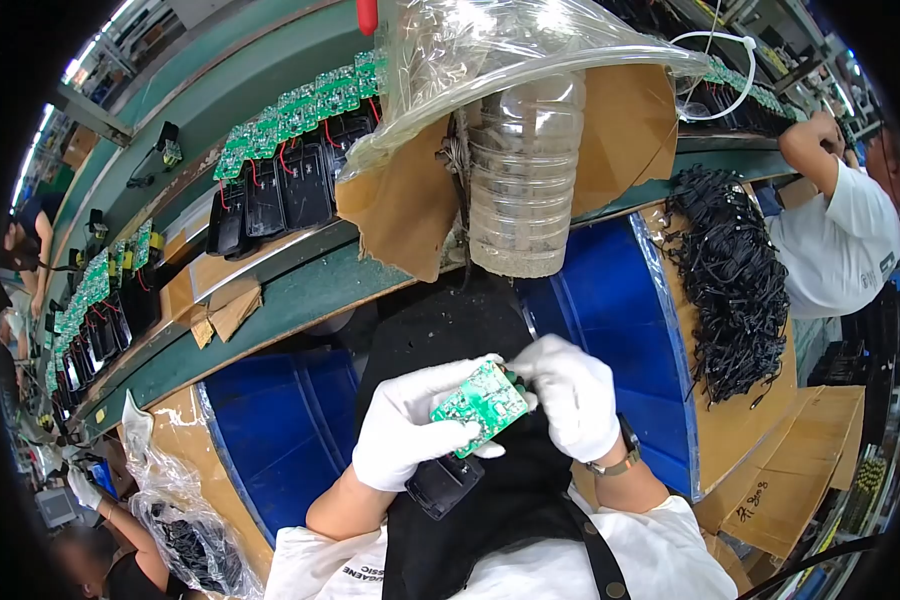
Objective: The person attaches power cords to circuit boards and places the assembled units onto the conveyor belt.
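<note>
My left hand (402, 425), in a white glove, grips a green circuit board (482, 408) over my lap, its thumb lying across the board's face. Just below the board hangs a black plastic case half (445, 487), close under my left fingers. My right hand (575, 395), also gloved, is closed at the board's upper right corner. Its fingertips are pinched together by some small dark parts there; what they hold is too small to make out. A black apron (440, 335) lies behind both hands.
A green bench (305, 290) runs ahead, bearing rows of circuit boards (295, 115) and black cases (305, 185). A plastic bottle (525, 180) hangs at its edge. Blue bins (285, 430) flank me. Black cables (730, 280) lie right, near a carton (785, 470). Co-workers sit on both sides.
</note>
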Tool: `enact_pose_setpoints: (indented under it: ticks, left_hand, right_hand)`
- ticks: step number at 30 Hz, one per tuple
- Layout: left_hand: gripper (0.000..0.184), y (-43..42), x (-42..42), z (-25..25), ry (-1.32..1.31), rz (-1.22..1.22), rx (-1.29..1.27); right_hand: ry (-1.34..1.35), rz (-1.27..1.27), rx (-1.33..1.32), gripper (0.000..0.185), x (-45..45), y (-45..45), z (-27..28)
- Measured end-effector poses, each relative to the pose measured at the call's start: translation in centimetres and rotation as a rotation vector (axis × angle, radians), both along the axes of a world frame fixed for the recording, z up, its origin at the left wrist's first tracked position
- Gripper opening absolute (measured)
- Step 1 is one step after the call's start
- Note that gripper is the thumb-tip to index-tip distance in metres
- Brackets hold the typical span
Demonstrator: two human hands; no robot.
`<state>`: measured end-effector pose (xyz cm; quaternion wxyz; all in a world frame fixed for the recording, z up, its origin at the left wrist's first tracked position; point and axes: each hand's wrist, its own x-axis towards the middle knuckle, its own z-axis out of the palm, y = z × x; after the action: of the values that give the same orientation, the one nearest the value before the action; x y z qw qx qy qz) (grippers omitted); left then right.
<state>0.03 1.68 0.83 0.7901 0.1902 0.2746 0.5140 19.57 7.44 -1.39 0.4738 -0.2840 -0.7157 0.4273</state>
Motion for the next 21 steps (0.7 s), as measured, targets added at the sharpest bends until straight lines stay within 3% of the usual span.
enact_pose_setpoints:
  ticks: [3, 5, 9, 15, 21]
  left_hand:
    - [0.058, 0.7, 0.5, 1.0, 0.102, 0.045, 0.003]
    - [0.057, 1.3, 1.0, 0.8, 0.216, 0.089, 0.006]
    - [0.05, 2.4, 1.5, 0.3, 0.375, 0.136, 0.013]
    - [0.049, 3.5, 2.6, -1.5, 0.44, 0.223, 0.135]
    - [0.051, 3.8, 2.8, -2.1, 0.526, 0.249, 0.214]
  right_hand:
    - [-0.111, -0.189, -0.097, 0.018, 1.5, 0.1, 1.1]
    - [0.195, -0.247, -0.055, 0.029, 1.3, 0.0, 0.6]
    - [0.318, -0.284, -0.252, 0.029, 1.9, 0.6, 2.1]
    - [-0.149, -0.381, 0.207, 0.015, 1.5, 2.9, 3.0]
    - [-0.139, -0.408, 0.097, 0.015, 0.5, 3.6, 3.0]
